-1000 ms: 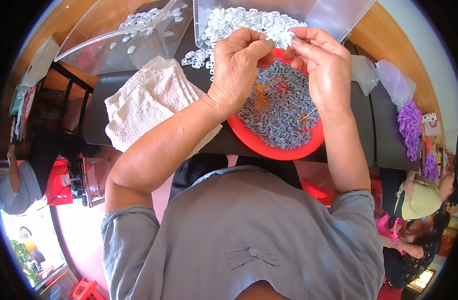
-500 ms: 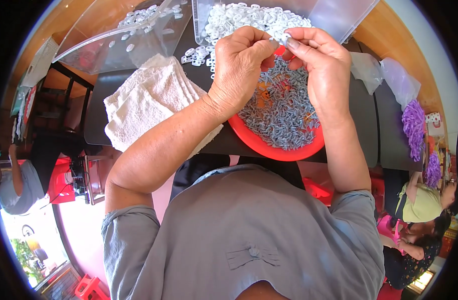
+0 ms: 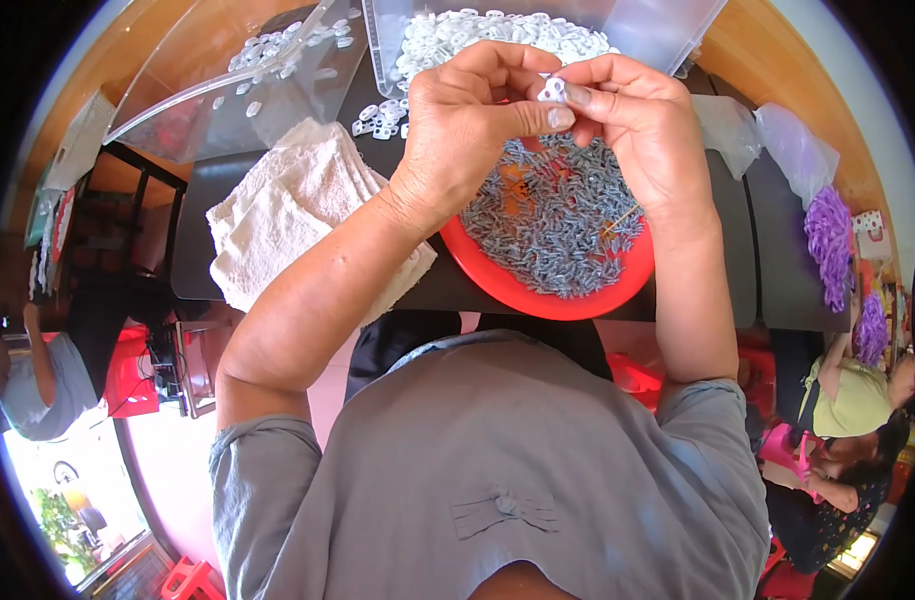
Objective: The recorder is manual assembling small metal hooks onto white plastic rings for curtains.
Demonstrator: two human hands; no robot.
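Note:
My left hand [image 3: 472,125] and my right hand [image 3: 642,130] meet above a red bowl [image 3: 537,295] that is filled with several small grey metal pieces [image 3: 557,225]. Between the fingertips of both hands sits one small white plastic part [image 3: 552,90]. My left thumb presses against it from below while my right fingers pinch it from the side. Behind the hands stands a clear box [image 3: 657,25] heaped with white plastic parts [image 3: 477,30].
A folded white towel [image 3: 287,215] lies left of the bowl on the dark table [image 3: 777,260]. A clear lid [image 3: 237,85] with scattered white parts leans at the back left. Clear bags [image 3: 767,135] and purple bundles [image 3: 827,240] sit at the right. Other people are at the left and right edges.
Both hands have stayed above the bowl, working the small white part at their fingertips. The fingers have shifted slightly, so the part shows more plainly between them.

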